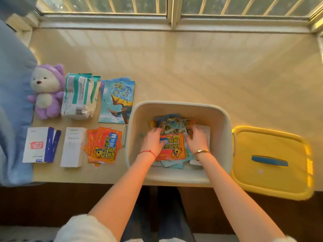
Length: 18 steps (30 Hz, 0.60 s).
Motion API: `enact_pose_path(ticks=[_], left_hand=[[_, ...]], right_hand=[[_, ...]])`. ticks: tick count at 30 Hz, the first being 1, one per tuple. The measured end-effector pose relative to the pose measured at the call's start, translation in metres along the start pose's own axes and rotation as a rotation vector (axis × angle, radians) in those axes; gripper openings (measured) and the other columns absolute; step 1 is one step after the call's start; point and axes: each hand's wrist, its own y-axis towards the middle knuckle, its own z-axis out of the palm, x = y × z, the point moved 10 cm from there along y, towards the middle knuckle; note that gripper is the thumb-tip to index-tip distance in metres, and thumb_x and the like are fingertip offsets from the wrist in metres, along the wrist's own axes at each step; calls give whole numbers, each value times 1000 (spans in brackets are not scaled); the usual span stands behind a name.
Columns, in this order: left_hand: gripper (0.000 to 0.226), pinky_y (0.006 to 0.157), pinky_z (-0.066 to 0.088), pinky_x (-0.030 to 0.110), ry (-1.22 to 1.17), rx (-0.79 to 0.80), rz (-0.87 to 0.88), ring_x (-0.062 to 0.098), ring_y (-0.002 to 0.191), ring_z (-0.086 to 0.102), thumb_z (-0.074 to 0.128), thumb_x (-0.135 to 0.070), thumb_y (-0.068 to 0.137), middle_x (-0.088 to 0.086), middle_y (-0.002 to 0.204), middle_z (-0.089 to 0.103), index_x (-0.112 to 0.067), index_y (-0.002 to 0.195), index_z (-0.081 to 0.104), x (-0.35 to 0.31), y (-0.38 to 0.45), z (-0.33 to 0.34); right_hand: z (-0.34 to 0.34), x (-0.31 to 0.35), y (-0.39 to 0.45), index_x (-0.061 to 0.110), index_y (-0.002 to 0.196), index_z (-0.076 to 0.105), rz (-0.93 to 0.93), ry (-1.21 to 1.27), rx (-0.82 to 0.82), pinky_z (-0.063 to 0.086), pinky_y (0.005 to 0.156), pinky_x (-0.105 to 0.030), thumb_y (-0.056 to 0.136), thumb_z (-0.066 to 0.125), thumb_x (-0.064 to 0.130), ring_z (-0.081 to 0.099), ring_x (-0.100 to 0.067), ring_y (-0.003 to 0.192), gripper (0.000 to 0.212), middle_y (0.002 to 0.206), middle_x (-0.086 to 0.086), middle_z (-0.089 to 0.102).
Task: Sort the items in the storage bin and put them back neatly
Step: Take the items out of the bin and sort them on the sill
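Hands are both sitting down inside the storage bin (178,106), which is resting on the bench (192,67) near its front edge. Left hand (151,142) is lying on the left edge of an orange packet (172,147) with its fingers (161,143) curled loosely over it, and the right hand (196,139) is doing the same on the right side, fingers (189,135) bent down onto the pile. Honestly can't tell whether either hand is actually gripping the packet or just pressing on it. Under the orange packet a blue patterned card (172,124) is poking out toward the window, plus some more blue and white stuff underneath.

Yellow lid (272,172) with a blue handle (269,160) is lying just beside the bin on the right, hanging a bit over the bench edge.

Over on the left, sorted things are lying in two rows: purple plush bear (46,91), white and teal pack (80,96), and stack of blue picture cards (117,100) at the back; white and navy box (41,145), plain white box (73,147), and stack of orange packets (104,145) in front. Blue blanket (14,102) is bunching up along the far left.
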Motion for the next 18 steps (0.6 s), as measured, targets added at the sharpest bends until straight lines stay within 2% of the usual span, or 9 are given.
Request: enact_pose_path(ticks=[4, 6, 9, 12, 14, 16, 18], left_hand=[[40, 93, 41, 38, 115, -19, -20, 25, 114, 47, 70, -25, 82, 4, 121, 54, -18, 119, 55, 8, 2, 13], [35, 89, 38, 37, 168, -53, -37, 25, 112, 45, 70, -26, 81, 2, 118, 56, -20, 112, 54, 11, 4, 13], [25, 86, 38, 38, 177, -15, -71, 25, 108, 46, 70, -27, 81, 3, 113, 59, -20, 100, 56, 15, 7, 17], [16, 84, 40, 36, 71, 22, -88, 25, 106, 47, 72, -24, 80, 6, 105, 57, -16, 88, 60, 16, 8, 15], [14, 77, 45, 35, -33, 4, -93, 25, 96, 55, 70, -19, 81, 6, 96, 58, -15, 82, 57, 13, 4, 4], [13, 71, 52, 38, -116, -27, -106, 24, 80, 62, 65, -15, 85, 4, 86, 64, -17, 83, 52, 12, -3, -12], [13, 68, 55, 40, -153, -79, -86, 21, 75, 64, 58, -13, 88, 0, 82, 67, -23, 86, 50, 8, -14, -32]], right_hand=[[8, -6, 8, 9, 116, 58, 5, -18, -25, 39, 98, -36, 88, 58, 21, 46, -31, 117, 31, 123, -15, 51], [8, -8, 11, 10, 106, 60, 14, -16, -52, 40, 91, -34, 86, 61, 22, 48, -29, 110, 23, 116, -13, 53], [5, -8, 14, 11, 92, 59, 13, 6, -87, 39, 80, -32, 85, 61, 19, 50, -27, 99, 11, 103, -10, 55], [1, -5, 13, 11, 91, 54, -8, 80, -85, 36, 70, -29, 88, 56, 13, 53, -26, 89, 4, 93, -8, 57], [-6, -4, 7, 14, 94, 48, -1, 172, -87, 40, 65, -32, 91, 50, 12, 56, -25, 81, 4, 86, -6, 60], [-21, 1, -4, 15, 95, 46, -19, 256, -133, 46, 65, -36, 93, 47, 10, 59, -24, 76, 6, 82, -4, 61], [-38, 9, -17, 14, 99, 48, -76, 272, -194, 48, 64, -33, 94, 48, 8, 61, -20, 74, 8, 82, -2, 64]])
